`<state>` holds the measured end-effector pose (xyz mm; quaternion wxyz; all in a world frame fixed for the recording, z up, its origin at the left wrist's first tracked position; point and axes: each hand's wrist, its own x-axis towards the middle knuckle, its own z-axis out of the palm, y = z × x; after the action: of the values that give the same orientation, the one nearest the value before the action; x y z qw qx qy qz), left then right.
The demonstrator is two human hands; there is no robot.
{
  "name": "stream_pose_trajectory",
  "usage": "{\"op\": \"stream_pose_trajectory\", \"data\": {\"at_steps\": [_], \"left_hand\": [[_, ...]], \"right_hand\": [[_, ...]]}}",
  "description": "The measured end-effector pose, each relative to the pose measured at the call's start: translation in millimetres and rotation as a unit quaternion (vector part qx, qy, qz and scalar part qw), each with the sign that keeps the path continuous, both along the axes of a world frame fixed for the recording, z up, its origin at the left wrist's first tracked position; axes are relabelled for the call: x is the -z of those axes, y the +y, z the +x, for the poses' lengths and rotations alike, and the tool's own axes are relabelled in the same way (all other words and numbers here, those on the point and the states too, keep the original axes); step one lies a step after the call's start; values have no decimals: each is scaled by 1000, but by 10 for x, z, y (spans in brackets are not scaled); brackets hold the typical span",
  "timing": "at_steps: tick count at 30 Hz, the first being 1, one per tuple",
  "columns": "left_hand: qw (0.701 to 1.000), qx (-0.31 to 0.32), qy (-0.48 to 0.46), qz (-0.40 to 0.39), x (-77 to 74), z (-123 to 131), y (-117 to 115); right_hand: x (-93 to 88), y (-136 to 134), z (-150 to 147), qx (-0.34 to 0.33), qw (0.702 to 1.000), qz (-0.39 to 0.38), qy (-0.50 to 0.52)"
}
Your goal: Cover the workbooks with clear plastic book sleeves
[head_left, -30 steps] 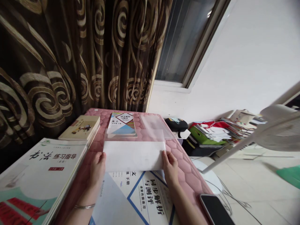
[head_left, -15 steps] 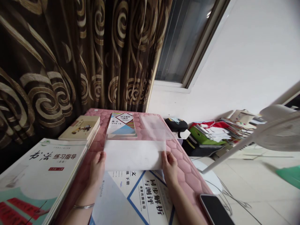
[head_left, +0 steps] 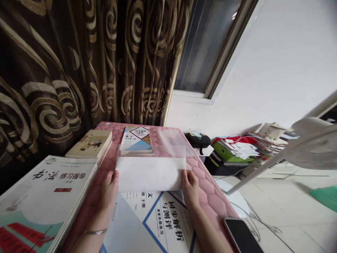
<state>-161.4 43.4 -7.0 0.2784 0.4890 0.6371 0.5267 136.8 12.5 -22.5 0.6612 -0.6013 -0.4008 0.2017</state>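
Note:
My left hand (head_left: 110, 190) and my right hand (head_left: 190, 188) grip the two side edges of a clear plastic book cover (head_left: 150, 173) with a white paper backing. They hold it over the far end of a white and blue workbook (head_left: 152, 221) lying on the pink quilted table (head_left: 207, 191). A silver bangle sits on my left wrist. Both hands have their fingers closed on the cover's edges.
A stack of books (head_left: 39, 196) lies at the left, with a smaller book (head_left: 91, 142) behind it. Another workbook (head_left: 137, 138) and a clear sleeve (head_left: 175, 140) lie at the far end. A phone (head_left: 242, 235) sits on the right edge. Clutter (head_left: 237, 149) covers the floor.
The cover and both hands have shifted very slightly; otherwise the scene is the same.

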Motion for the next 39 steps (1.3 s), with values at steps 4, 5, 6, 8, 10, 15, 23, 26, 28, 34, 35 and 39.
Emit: {"op": "stream_pose_trajectory", "data": {"at_steps": [4,5,6,8,10,15,23,26,28,34,35,39], "left_hand": [[1000,15,3,-12,-80,-3,-30],[1000,22,0,-12,-95,-4,-38],[1000,28,-4,-12,-105,-5,-44],[999,30,-11,-14,-113,-4,-49],[999,23,-17,-15,-106,3,-43],[999,8,-43,2,-55,33,6],[999,23,-26,-8,-55,-20,-8],[998,43,-37,2,-45,-44,-7],[998,48,-35,-4,-30,-43,-3],[999,27,-38,-5,-38,0,-12],[999,25,-39,-5,-45,5,-15],[999,12,-30,-10,-78,14,-28]], "right_hand": [[-17,-7,-6,1,1000,5,6],[-24,-11,-9,-3,1000,7,12],[-32,-17,-11,-9,1000,10,20],[-49,-30,-17,-26,999,13,38],[-65,-43,-23,-41,998,11,46],[-87,-50,-37,-41,998,7,42],[-59,-23,-29,-26,998,18,47],[-61,-28,-26,-35,998,20,57],[-71,-33,-29,-43,997,18,64],[-92,-40,-37,-44,998,16,51],[-86,-39,-36,-42,998,13,46],[-46,-25,-26,-27,999,7,34]]}}
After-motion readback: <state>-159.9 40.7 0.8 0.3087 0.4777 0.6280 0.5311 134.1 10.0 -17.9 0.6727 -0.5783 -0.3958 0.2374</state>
